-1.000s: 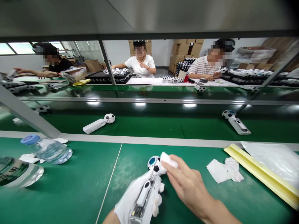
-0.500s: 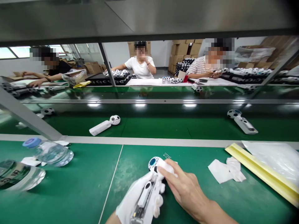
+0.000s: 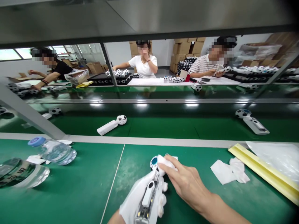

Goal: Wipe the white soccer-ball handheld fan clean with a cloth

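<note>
My left hand point(image 3: 136, 194), in a white glove, is closed around the handle of a white handheld fan point(image 3: 147, 196). The handle's front is open, so a white inner piece and some electronic parts show. At the top sits the fan's round head, patterned like a soccer ball with a blue centre, partly covered. Bare and pinched together, my right hand point(image 3: 190, 183) presses a folded white wipe point(image 3: 167, 162) against the right side of that head.
Beyond the bench edge, similar fans point(image 3: 112, 125) point(image 3: 252, 122) lie on a green belt point(image 3: 173, 123). Plastic bottles point(image 3: 58, 152) lie at left. Crumpled tissues point(image 3: 224, 171), a yellow strip point(image 3: 263, 171) and clear plastic point(image 3: 275, 158) are at right. Several people sit opposite.
The wipe has shifted over the fan head, covering more of its front near the blue centre. Fans on the belt have slid a little to the right. My view has shifted slightly.
</note>
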`<state>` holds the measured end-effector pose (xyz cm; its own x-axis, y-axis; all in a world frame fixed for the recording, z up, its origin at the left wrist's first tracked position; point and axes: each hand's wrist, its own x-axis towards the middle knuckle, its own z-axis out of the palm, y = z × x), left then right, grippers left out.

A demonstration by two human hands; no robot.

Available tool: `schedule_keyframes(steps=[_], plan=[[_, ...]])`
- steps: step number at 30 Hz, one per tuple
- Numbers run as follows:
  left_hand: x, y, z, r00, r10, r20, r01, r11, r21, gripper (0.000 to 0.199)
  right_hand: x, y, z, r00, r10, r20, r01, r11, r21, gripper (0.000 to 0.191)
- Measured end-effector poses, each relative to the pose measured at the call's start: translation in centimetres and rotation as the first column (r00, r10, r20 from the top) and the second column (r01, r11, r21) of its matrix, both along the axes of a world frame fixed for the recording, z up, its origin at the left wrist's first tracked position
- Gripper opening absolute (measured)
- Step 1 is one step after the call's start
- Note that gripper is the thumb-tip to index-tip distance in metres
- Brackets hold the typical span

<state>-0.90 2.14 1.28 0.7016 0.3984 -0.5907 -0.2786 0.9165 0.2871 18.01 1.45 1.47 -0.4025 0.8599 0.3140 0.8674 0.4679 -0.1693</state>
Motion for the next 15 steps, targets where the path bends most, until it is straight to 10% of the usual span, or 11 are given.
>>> schedule_keyframes(steps=[15], plan=[[0.3, 0.0, -1.1, 0.997, 0.069, 0.017, -0.069, 0.998, -0.003, 0.042, 0.6, 0.5, -0.5, 0.988, -0.106, -0.115, 0.104, 0.994, -0.017, 0.035]])
